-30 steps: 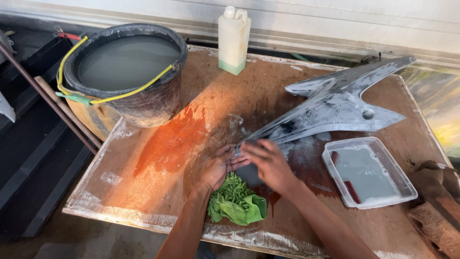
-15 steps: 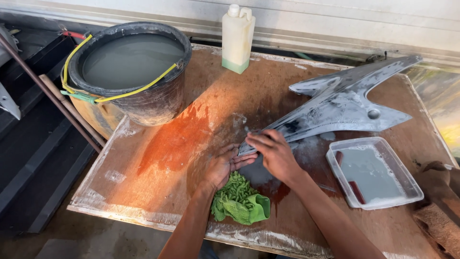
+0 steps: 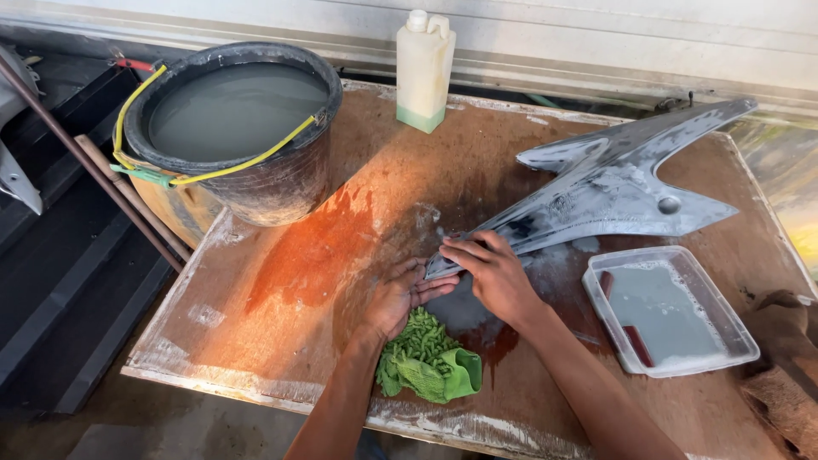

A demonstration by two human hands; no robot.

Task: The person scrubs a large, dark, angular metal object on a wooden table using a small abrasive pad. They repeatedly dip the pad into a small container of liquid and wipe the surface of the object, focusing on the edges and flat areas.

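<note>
A long grey pointed panel [image 3: 613, 192], wet and streaked, lies across the wet wooden board [image 3: 281, 281]. My right hand [image 3: 490, 273] presses flat on the panel's narrow tip, fingers together, perhaps over something small that I cannot see. My left hand [image 3: 400, 294] rests just below the tip, fingers touching the panel's edge. A green cloth [image 3: 426, 358] lies on the board right under both wrists.
A black bucket of murky water [image 3: 234, 128] with a yellow handle stands at the back left. A pale plastic bottle [image 3: 424, 68] stands at the back middle. A clear tray of cloudy water [image 3: 669, 311] sits to the right. Dark shelves drop off left.
Both hands have stayed at the panel's tip, shifting slightly along it. The view has moved a little.
</note>
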